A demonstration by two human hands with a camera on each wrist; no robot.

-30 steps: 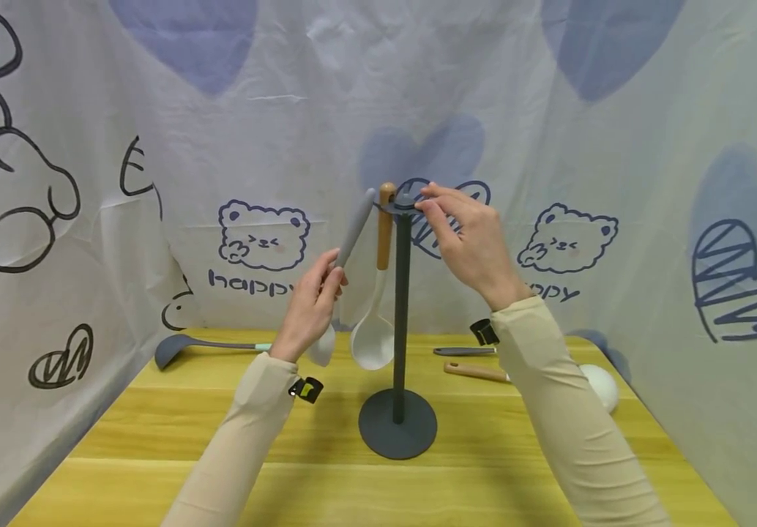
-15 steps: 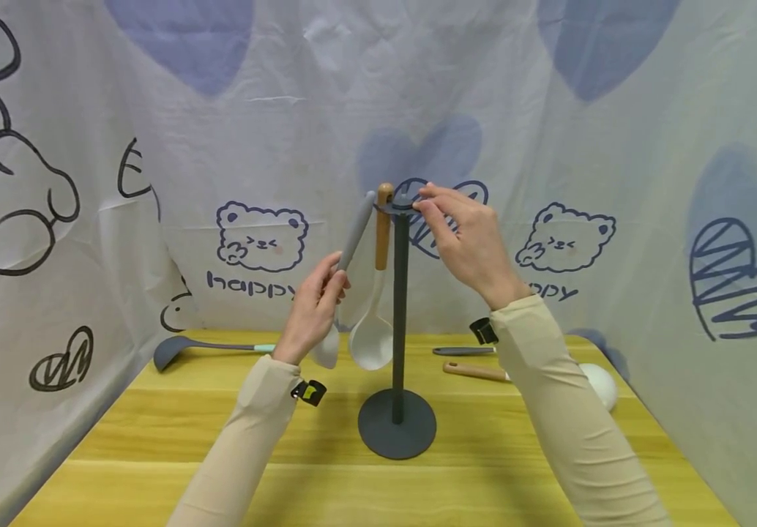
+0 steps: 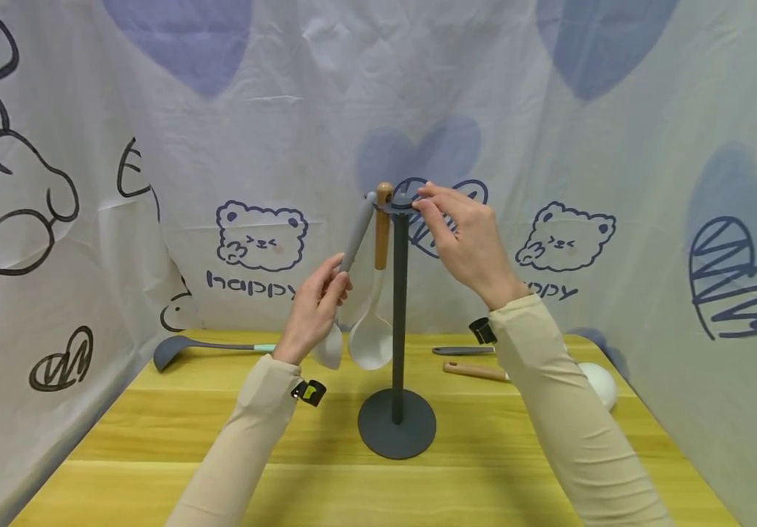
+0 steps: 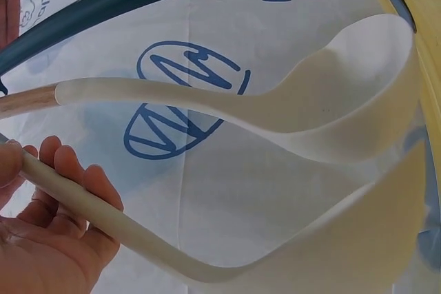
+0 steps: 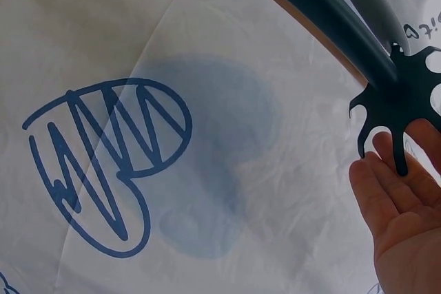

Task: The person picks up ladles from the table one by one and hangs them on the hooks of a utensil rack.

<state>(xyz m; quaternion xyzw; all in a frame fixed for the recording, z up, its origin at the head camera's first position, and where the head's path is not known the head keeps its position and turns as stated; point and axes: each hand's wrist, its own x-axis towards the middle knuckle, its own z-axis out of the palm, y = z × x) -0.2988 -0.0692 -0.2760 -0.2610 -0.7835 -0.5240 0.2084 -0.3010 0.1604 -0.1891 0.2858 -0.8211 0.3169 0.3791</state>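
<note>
My left hand (image 3: 312,311) grips a spatula (image 3: 357,233) by its grey handle, tilted with the handle tip at the rim of the dark utensil stand's hook ring (image 3: 394,208). The spatula's pale blade (image 4: 358,239) flares out below the fingers in the left wrist view. Beside it, a white ladle (image 3: 372,341) with a wooden handle hangs from the ring. My right hand (image 3: 472,245) pinches the ring's right side between thumb and fingers. In the right wrist view, fingertips lie against the ring's hooks (image 5: 398,149). Whether the spatula's handle is on a hook cannot be told.
The stand's round base (image 3: 397,439) rests on the wooden table (image 3: 286,483). A dark ladle (image 3: 170,350) lies at the back left. At the back right lie a grey handle (image 3: 463,351), a wooden-handled utensil (image 3: 474,371) and a white rounded head (image 3: 599,386), partly behind the right sleeve.
The left hand and spatula have shifted slightly right, bringing the handle tip closer to the hook ring and the blade nearer the hanging ladle. The right hand keeps its hold on the ring.
</note>
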